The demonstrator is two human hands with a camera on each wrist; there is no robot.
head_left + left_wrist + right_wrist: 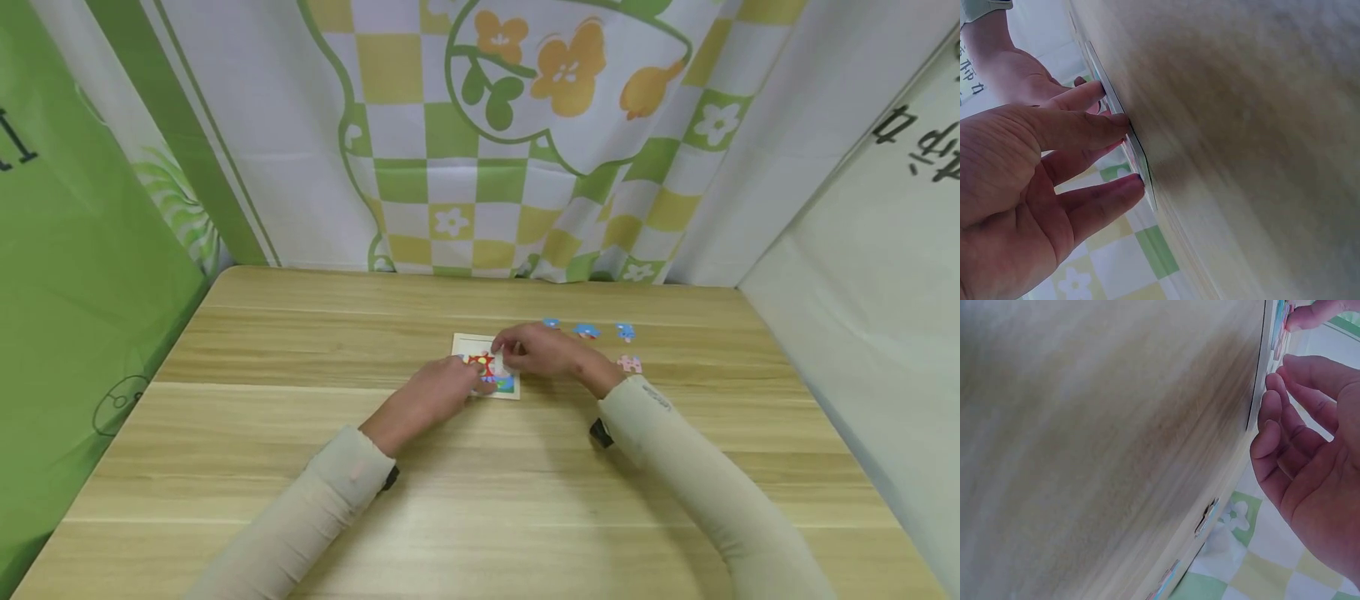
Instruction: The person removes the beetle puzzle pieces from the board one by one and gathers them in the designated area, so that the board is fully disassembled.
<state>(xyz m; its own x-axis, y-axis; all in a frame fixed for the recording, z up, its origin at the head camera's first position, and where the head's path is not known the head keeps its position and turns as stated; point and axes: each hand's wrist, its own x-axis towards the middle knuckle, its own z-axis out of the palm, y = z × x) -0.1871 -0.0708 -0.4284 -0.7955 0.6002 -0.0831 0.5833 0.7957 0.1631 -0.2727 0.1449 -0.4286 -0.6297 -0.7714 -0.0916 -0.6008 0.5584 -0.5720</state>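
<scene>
A small jigsaw puzzle board (506, 395) with a pale frame lies on the table, partly filled with red, blue and green picture pieces. My left hand (442, 387) rests on its left and near side; in the left wrist view its thumb and fairly straight fingers (1107, 203) touch the board's edge and surface. Over the right half, my right hand (543, 350) has thumb and index finger together, pinching what looks like a pale puzzle piece (498, 361), mostly hidden by the fingers. The other right-hand fingers (1266, 440) curl beside the board.
Loose puzzle pieces lie right of the board: a blue one (587, 331), another blue one (626, 332), a pink one (630, 363), and a blue one (551, 322) partly behind the right hand. A patterned curtain (510, 179) hangs behind the wooden table (300, 333).
</scene>
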